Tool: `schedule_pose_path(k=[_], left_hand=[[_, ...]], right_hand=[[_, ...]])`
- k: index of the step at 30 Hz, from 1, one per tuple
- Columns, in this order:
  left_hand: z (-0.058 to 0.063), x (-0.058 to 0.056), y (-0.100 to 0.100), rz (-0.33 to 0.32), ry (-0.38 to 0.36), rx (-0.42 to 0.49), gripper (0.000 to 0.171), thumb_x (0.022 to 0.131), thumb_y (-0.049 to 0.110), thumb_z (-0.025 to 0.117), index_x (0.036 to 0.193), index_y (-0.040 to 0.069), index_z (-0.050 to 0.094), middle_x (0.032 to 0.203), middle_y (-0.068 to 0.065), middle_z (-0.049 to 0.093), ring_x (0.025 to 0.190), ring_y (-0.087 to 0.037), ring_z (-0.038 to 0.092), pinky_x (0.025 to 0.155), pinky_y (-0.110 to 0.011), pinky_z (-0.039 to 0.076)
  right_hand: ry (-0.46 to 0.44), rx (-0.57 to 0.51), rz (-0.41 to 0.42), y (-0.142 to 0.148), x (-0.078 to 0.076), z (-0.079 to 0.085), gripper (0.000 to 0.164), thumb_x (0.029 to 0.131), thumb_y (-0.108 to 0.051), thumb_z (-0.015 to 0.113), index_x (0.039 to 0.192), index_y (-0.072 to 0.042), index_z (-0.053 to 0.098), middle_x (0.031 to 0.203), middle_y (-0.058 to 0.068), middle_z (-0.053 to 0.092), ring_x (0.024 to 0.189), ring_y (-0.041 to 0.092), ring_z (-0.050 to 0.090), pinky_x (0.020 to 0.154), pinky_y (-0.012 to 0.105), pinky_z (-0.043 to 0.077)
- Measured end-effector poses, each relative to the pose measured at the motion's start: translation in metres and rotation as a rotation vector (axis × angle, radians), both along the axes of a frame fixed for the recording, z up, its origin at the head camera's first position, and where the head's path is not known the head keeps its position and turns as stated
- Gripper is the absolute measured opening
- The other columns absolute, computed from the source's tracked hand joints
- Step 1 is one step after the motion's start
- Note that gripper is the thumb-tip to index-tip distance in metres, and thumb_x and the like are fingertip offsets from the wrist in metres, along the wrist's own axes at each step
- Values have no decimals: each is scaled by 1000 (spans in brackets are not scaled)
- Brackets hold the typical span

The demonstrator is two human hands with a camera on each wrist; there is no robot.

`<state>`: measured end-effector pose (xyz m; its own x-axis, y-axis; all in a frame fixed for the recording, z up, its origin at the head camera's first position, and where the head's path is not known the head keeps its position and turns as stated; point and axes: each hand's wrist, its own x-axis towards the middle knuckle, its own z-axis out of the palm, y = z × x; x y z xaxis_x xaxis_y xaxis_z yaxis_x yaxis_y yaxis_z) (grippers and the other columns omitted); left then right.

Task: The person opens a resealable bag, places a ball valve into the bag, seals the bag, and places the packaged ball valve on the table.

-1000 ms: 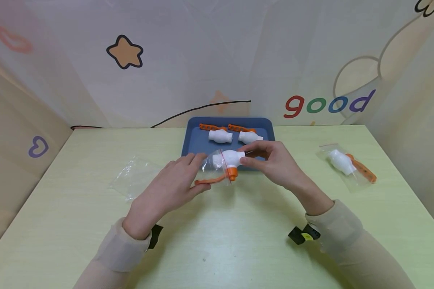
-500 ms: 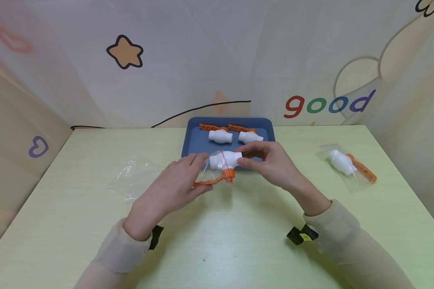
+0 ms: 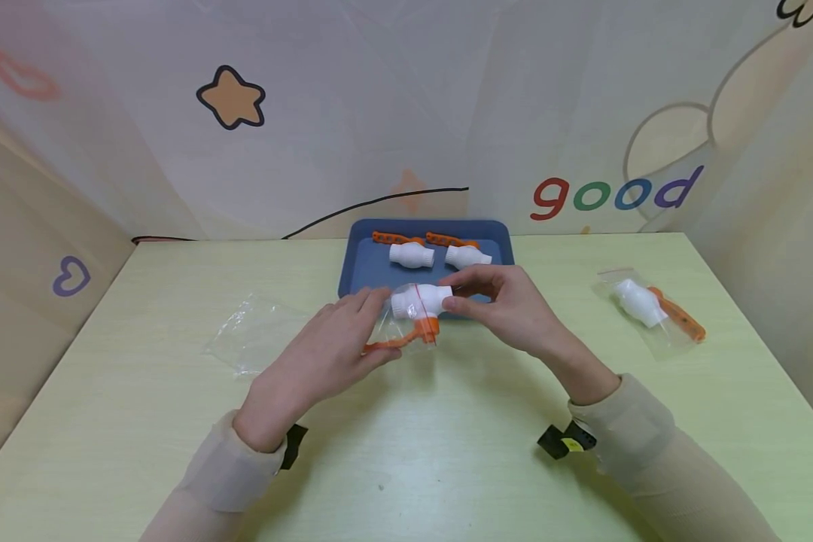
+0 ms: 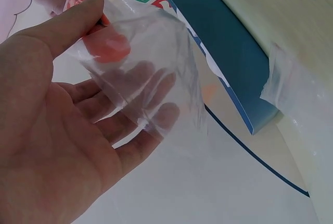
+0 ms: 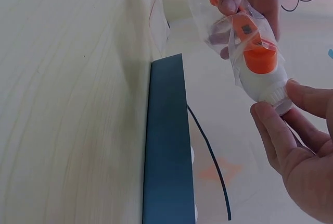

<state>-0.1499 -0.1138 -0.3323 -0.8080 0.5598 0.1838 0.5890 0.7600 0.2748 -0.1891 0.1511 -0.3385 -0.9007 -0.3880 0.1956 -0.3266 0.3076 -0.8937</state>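
Note:
A white ball valve (image 3: 436, 298) with an orange lever (image 3: 425, 328) is held up before the tray, mostly inside a clear zip bag (image 4: 171, 52). My left hand (image 3: 325, 335) pinches the bag, its thumb over the orange lever through the film and its fingers spread behind the plastic. From the other side my right hand (image 3: 508, 309) pinches the valve's bare white end (image 5: 281, 98) between thumb and fingers. The bag's red-lined mouth lies across the valve body in the head view.
Behind the hands, a blue tray (image 3: 366, 267) bears two more white valves (image 3: 412, 256) with orange levers. An empty clear bag (image 3: 254, 339) lies on the table (image 3: 393, 467) at left. At right lies another valve in a bag (image 3: 650, 307).
My right hand has shifted slightly left with the valve, which sits a little deeper in the bag. My left hand has barely moved.

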Motion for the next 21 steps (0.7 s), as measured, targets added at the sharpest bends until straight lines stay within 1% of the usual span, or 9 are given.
schedule_pose_path(k=[4,9,12,16,21], left_hand=[[0,0,0,-2,4,12,72,89,33,83,143,1,48,132,-12,61,116,-28,59,97,-51,49],[0,-1,0,-20,1,33,73,90,32,83,144,-1,47,134,-14,60,120,-30,59,101,-52,48],[0,-1,0,-29,-2,44,73,90,31,83,144,-2,47,135,-14,59,119,-30,58,102,-51,47],[0,-2,1,-27,-10,51,74,90,31,83,145,-2,46,138,-14,57,123,-30,57,104,-51,46],[-2,-3,3,-21,-15,73,74,91,32,82,146,-1,46,141,-13,56,127,-30,55,104,-54,45]], right_hand=[[9,-4,-1,-1,0,1,24,91,-8,79,115,-4,76,105,6,73,99,21,69,83,31,55],[12,-14,-3,-2,0,2,23,91,-7,80,113,-3,76,104,6,74,98,21,69,82,30,56],[18,-16,-1,-2,-1,2,23,91,-8,80,113,-3,76,104,7,74,97,21,69,82,31,55],[27,-18,-3,-2,-1,2,22,91,-8,80,112,-3,76,103,7,74,97,20,69,82,32,55],[41,-21,-7,-2,0,2,22,91,-8,80,112,-2,76,103,7,73,96,20,70,81,29,55]])
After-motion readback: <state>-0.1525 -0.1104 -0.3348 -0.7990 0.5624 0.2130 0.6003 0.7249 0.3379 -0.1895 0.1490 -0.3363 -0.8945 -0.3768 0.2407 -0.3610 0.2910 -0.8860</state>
